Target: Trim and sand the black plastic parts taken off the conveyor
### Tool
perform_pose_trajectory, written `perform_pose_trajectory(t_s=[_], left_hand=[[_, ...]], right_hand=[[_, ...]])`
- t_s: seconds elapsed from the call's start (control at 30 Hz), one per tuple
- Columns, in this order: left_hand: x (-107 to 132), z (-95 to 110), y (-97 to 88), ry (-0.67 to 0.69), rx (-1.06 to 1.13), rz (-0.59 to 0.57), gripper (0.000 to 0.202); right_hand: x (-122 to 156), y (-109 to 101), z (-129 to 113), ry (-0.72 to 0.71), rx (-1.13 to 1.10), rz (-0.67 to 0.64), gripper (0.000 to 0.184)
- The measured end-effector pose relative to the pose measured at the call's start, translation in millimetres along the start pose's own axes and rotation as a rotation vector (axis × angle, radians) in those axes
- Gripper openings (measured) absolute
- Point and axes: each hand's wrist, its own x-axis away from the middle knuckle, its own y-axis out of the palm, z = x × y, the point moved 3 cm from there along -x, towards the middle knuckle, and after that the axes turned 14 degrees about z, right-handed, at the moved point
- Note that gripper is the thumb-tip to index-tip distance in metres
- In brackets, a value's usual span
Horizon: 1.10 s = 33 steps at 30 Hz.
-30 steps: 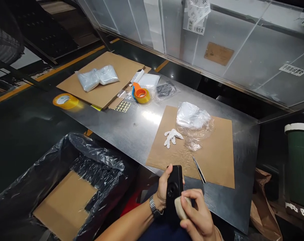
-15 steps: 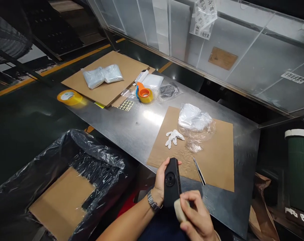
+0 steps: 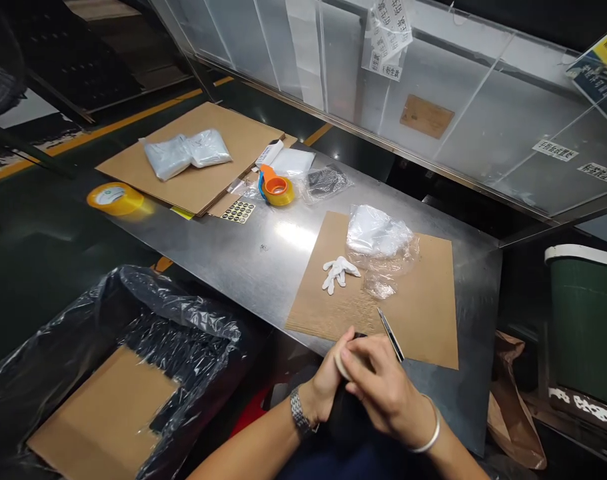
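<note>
My left hand (image 3: pixel 321 388) grips a black slab-like device (image 3: pixel 344 408), mostly hidden now; a round lens-like ring showed on its face earlier. My right hand (image 3: pixel 387 383) pinches a beige pad (image 3: pixel 341 365), perhaps sponge or cloth, and presses it over the device's upper part. Both hands meet just off the table's near edge. Right beyond them a utility knife (image 3: pixel 391 335) lies on a cardboard sheet (image 3: pixel 423 307). A white glove (image 3: pixel 340 273) and crumpled clear plastic bags (image 3: pixel 381 233) rest on that sheet too.
A metal table (image 3: pixel 233 260) holds orange-handled tape (image 3: pixel 277 190), a yellow tape roll (image 3: pixel 114 199), a sticker sheet (image 3: pixel 238 211) and stacked cardboard (image 3: pixel 133 153) with plastic packs (image 3: pixel 188 153). To the left stands a black-lined bin (image 3: pixel 118 283); a green bin (image 3: pixel 583 327) is at right.
My right hand has moved up and left with the beige pad, from the device's lower end onto its upper part, covering the ring. The whole view has shifted slightly.
</note>
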Motion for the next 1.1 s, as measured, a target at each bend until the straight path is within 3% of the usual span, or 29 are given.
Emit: perform_pose_trajectory(t_s=[0.2, 0.33, 0.4, 0.47, 0.57, 0.67, 0.87, 0.93, 1.1], left_hand=[[2.2, -1.6, -9.1, 0.042, -0.072, 0.089, 0.047], [7.8, -0.9, -3.9, -0.041, -0.005, 0.052, 0.05], [8.2, 0.5, -0.8, -0.022, 0.034, 0.055, 0.047], [6.2, 1.9, -0.3, 0.016, 0.07, 0.103, 0.045], [0.6, 4.8, -3.8, 0.027, 0.103, 0.207, 0.048], [-2.0, 14.9, -10.5, 0.139, 0.098, 0.301, 0.049], [5.0, 30.3, -11.7, 0.206, 0.135, 0.22, 0.042], [7.0, 31.4, -9.9, 0.28, 0.108, 0.28, 0.038], [11.5, 25.3, -7.5, 0.517, -0.109, 0.515, 0.04]], right_hand=[[5.1, -11.3, 4.1, 0.02, 0.016, -0.027, 0.052], [10.9, -8.5, 2.6, 0.004, -0.038, -0.057, 0.055], [10.3, -6.5, 2.5, 0.029, -0.012, -0.01, 0.055], [9.1, -4.7, 1.8, 0.097, 0.019, 0.042, 0.051], [10.5, 2.4, -8.6, 0.134, -0.033, 0.002, 0.048], [19.8, 8.3, -21.4, 0.093, -0.097, -0.04, 0.051], [49.2, -1.8, -8.2, 0.219, -0.129, -0.065, 0.046], [48.8, -6.2, -8.5, 0.224, -0.135, -0.035, 0.046], [30.2, -1.6, -30.0, 0.026, -0.149, -0.035, 0.055]])
